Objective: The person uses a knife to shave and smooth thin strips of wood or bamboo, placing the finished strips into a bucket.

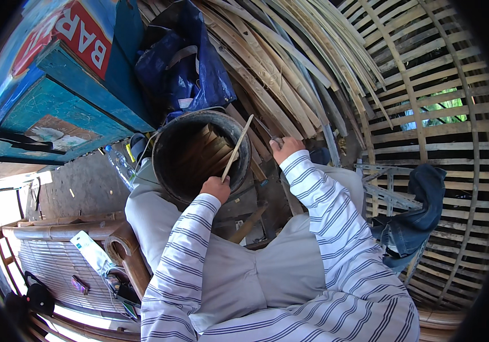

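Observation:
My left hand (216, 188) is closed around the lower end of a thin, pale bamboo strip (237, 149). The strip slants up and to the right across the rim of a dark round bucket (163, 178). Inside that bucket lie several brownish split bamboo pieces (213, 149). To the right of the bucket, my right hand (286, 149) is closed on a slim dark tool; its narrow end seems to point up and left, and its kind is unclear. The two hands are apart, and the strip's upper tip is left of my right hand.
Long bamboo strips (290, 74) are heaped beyond the bucket. A blue bag (213, 77) and a teal wooden box (84, 108) stand at the far left. A bamboo bench (62, 232) is at left; jeans (421, 211) hang by the slatted wall (455, 154) at right.

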{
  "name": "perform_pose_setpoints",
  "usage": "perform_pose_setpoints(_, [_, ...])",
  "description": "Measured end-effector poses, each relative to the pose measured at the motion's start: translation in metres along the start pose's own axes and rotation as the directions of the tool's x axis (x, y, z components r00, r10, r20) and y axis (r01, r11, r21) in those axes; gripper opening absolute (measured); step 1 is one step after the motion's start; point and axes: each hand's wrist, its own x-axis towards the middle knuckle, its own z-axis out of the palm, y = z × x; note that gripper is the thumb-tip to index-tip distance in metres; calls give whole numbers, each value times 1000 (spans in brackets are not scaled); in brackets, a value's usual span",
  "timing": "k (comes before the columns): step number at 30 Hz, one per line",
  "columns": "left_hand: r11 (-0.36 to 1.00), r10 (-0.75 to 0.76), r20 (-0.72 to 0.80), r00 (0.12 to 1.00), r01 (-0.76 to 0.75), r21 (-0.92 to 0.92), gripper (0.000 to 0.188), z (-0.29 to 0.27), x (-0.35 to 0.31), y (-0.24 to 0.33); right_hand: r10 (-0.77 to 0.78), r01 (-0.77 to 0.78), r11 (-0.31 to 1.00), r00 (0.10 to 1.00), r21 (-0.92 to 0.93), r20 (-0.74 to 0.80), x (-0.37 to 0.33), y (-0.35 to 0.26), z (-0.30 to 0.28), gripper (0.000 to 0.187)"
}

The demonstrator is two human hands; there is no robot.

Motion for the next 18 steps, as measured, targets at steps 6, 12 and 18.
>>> perform_pose_setpoints(6, [1000,-7,5,1000,7,2,45,-1,-1,-1,-28,27,1000,994,-10,-107,-16,8,-13,46])
perform_pose_setpoints(12, [998,35,95,995,-31,-48,44,-10,11,-11,17,-256,522,957,813,290,-85,-2,-47,38])
perform_pose_setpoints(18, [579,388,397,832,115,-807,41,-19,-9,2,-188,-650,9,745,760,640,-74,-10,-27,20])
